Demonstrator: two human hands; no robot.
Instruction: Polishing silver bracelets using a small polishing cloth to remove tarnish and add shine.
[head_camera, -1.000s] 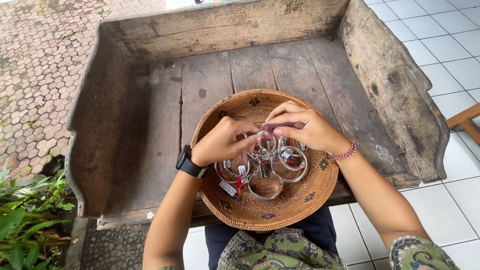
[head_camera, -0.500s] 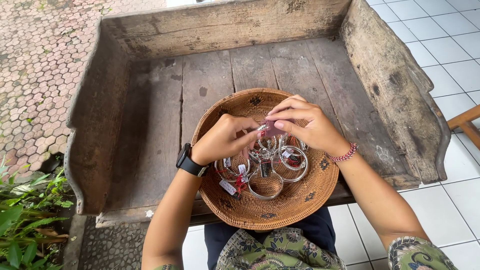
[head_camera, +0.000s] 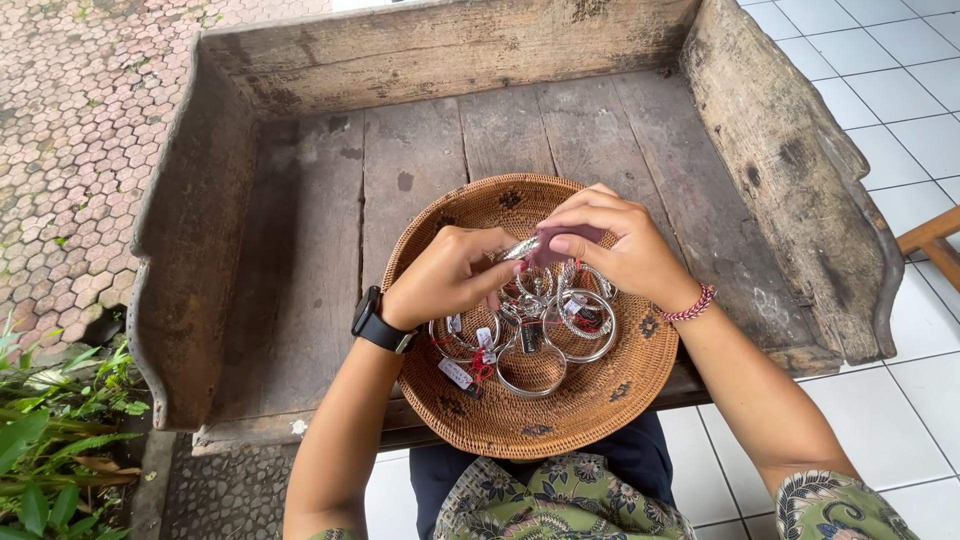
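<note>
A round woven basket tray rests on an old wooden trough-like bench. Several silver bangles with small tags and red strings lie in its middle. My left hand, with a black watch at the wrist, pinches one end of a silver bangle above the pile. My right hand, wearing a red bead bracelet, holds a small pink cloth against that bangle. Both hands hover over the basket's centre.
The bench has raised wooden walls at the back and right. White floor tiles lie to the right, hexagonal paving to the left, green plants at lower left. A wooden chair leg shows at the right edge.
Both hands stay over the basket with small finger shifts; the pink cloth in my right hand has moved slightly along the bangle.
</note>
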